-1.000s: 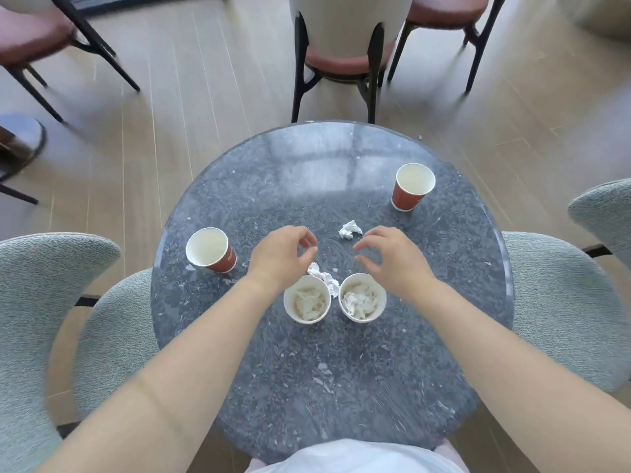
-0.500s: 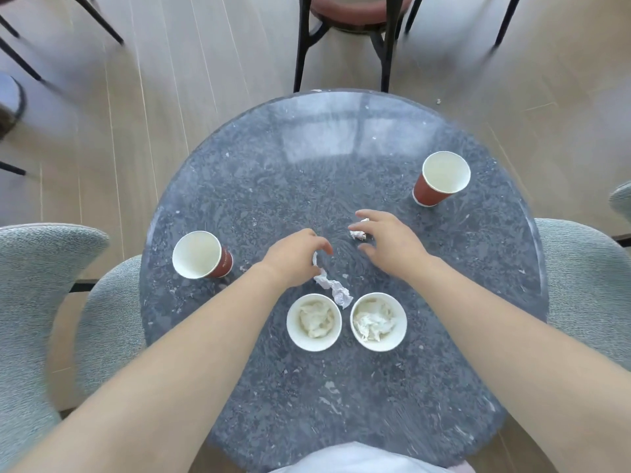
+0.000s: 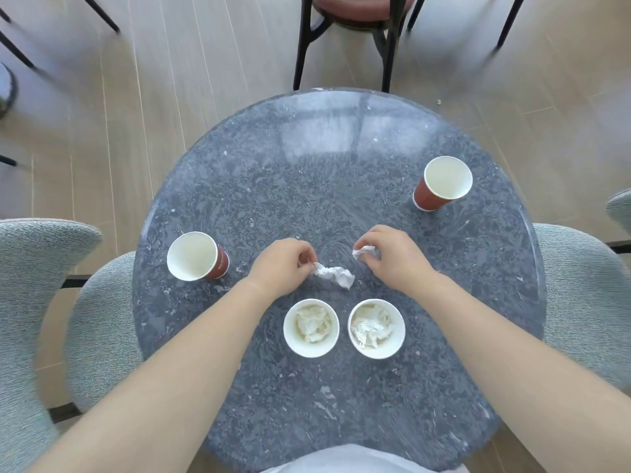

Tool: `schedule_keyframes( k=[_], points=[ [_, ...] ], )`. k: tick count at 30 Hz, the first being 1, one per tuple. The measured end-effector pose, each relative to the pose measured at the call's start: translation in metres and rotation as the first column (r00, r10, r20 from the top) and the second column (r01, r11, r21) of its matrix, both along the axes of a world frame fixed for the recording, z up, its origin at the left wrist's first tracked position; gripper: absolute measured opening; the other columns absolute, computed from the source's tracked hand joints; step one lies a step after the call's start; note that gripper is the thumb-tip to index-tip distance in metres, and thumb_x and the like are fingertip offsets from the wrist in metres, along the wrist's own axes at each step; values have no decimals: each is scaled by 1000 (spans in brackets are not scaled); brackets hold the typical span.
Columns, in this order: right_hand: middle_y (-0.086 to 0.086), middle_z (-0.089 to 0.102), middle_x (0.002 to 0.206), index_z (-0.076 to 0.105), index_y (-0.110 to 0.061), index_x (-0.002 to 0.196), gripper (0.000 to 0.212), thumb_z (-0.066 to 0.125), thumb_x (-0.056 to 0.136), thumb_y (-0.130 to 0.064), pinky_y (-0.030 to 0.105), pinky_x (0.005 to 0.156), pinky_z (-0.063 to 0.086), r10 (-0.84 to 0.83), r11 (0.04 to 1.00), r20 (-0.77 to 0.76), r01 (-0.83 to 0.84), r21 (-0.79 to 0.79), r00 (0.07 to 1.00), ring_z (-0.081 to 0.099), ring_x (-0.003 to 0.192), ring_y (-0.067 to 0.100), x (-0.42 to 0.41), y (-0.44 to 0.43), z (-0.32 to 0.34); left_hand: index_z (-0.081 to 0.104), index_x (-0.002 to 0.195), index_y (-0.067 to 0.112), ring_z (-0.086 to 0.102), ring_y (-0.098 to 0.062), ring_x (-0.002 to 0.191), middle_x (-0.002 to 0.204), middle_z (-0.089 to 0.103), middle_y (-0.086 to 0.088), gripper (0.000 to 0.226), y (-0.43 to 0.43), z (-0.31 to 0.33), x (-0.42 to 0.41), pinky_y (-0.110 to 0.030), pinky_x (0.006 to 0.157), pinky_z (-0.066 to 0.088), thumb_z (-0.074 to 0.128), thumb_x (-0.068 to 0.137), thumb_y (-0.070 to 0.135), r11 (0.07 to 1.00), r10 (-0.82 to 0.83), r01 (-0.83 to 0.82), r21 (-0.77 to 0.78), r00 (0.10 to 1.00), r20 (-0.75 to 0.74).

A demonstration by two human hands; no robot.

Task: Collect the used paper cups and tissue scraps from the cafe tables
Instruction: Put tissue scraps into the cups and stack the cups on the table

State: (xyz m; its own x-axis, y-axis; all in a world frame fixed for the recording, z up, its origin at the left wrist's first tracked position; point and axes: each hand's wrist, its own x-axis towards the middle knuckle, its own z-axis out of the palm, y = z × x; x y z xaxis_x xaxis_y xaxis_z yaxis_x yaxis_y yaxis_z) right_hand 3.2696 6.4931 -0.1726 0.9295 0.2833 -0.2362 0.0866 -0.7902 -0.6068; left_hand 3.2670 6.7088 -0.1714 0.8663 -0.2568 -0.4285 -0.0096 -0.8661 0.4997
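On the round grey stone table [image 3: 334, 172] my left hand [image 3: 281, 264] pinches one end of a long crumpled white tissue scrap [image 3: 336, 275] that trails to the right on the tabletop. My right hand [image 3: 392, 256] is closed on a small white tissue wad [image 3: 362, 251]. In front of my hands stand two paper cups with tissue stuffed inside, the left filled cup [image 3: 311, 327] and the right filled cup [image 3: 376, 328]. An empty red paper cup [image 3: 196, 256] stands at the left and another empty red cup [image 3: 442, 183] at the far right.
Grey-green upholstered chairs flank the table, one at the left [image 3: 37, 302] and one at the right [image 3: 587, 302]. A black-legged chair with a red seat [image 3: 348, 15] stands beyond the far edge. The floor is light wood with a small scrap [image 3: 438, 102] on it.
Both hands have closed on the tissue pieces: the left now pinches the long scrap and the right has gathered the small wad. The view has tilted further down over the table.
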Motion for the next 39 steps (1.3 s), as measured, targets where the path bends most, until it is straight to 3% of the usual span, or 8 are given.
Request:
schedule_keyframes(
  k=[5,10,18,24,27,31,39],
  points=[
    [-1,60,89,65,-15,100,21,67,80,-12,32,75,49,-37,994,90,28,106,995,51,77,11,-11,11,25,61,79,25,56,-12,73,79,62,7,5,2,27,-5,-33,75,48,63,82,22,987,96,-80,-137,989,116],
    [-5,57,88,58,-18,120,42,67,80,-11,27,75,48,-12,984,133,-12,179,991,51,79,12,-29,29,56,60,80,27,57,-10,77,82,62,8,7,8,60,-23,-32,78,48,64,82,21,975,120,-76,-210,971,208],
    [4,62,87,69,-13,83,6,68,78,-11,37,72,49,98,972,120,-121,202,988,54,77,17,-74,55,73,63,83,23,58,-12,80,86,64,7,6,25,85,-87,-36,79,49,65,81,17,964,150,-92,-248,962,229],
    [1,65,91,69,-15,91,13,66,79,-12,27,70,44,96,984,65,-105,143,993,49,71,10,-99,63,67,62,84,28,57,-11,84,88,61,11,7,18,77,-114,-35,78,48,63,81,21,983,119,-87,-159,971,208],
    [1,65,98,68,-15,99,23,68,77,-8,28,75,48,86,987,51,-92,129,995,55,77,14,-103,58,67,60,94,30,55,-11,93,97,57,12,14,14,71,-117,-33,79,47,63,81,26,990,109,-89,-107,973,202],
    [0,65,97,68,-14,94,22,72,74,-7,27,75,50,40,982,115,-61,179,993,59,85,16,-106,43,71,58,99,32,54,-12,92,106,54,13,22,12,68,-119,-31,75,45,66,79,27,993,93,-71,-96,966,242],
    [-9,62,103,64,-20,93,16,66,79,-12,26,82,46,60,994,110,-69,80,992,56,95,9,-130,14,64,54,92,38,56,-7,92,96,57,19,13,-1,59,-128,-28,74,45,62,82,35,990,42,-12,-138,976,216]
  ],
)
